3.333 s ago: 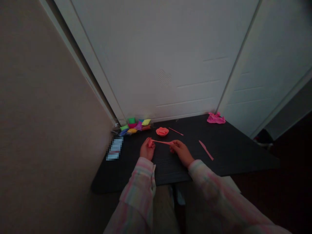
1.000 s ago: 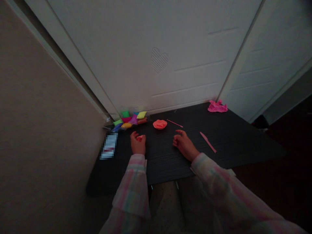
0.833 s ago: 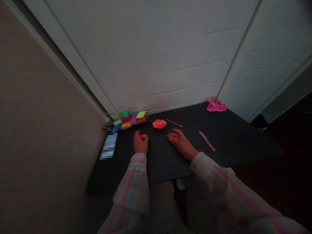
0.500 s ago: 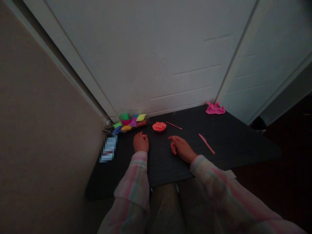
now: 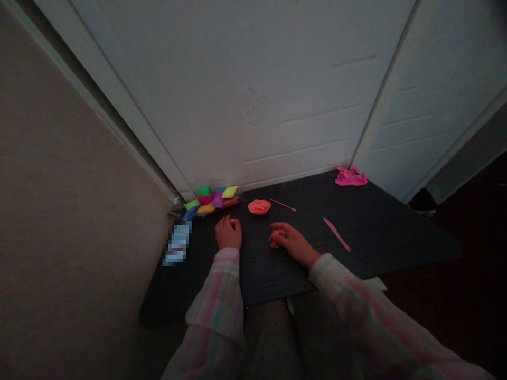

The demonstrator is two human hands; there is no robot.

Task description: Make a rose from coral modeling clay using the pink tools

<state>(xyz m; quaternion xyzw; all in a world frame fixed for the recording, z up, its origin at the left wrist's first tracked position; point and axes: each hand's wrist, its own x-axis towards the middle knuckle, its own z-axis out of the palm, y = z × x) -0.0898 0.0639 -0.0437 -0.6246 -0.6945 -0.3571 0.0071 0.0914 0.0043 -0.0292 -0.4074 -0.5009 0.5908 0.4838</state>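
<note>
On the dark table (image 5: 261, 274) my left hand (image 5: 228, 235) rests palm down, its fingers curled over a small coral-coloured bit of clay (image 5: 233, 221) that shows by the thumb. To the right, my right hand (image 5: 296, 245) is bent inward with its index finger reaching left. Its other fingers are curled, and reddish colour shows at their tips; I cannot make out what they hold. Just beyond both hands sits a coral clay rose (image 5: 259, 207) with layered petals. A thin pink stick tool (image 5: 283, 205) lies beside it, and a pink plastic clay knife (image 5: 336, 234) lies right of my right hand.
Several bright clay packets (image 5: 206, 203) in clear wrap lie at the back left. A pixelated pale item (image 5: 177, 244) is at the left edge. Crumpled pink material (image 5: 350, 177) sits at the back right corner. A white door panel (image 5: 253, 142) rises behind the table.
My right hand's curled fingers have shifted slightly left and loosened a little. My left hand has barely moved. The rose and tools lie where they were.
</note>
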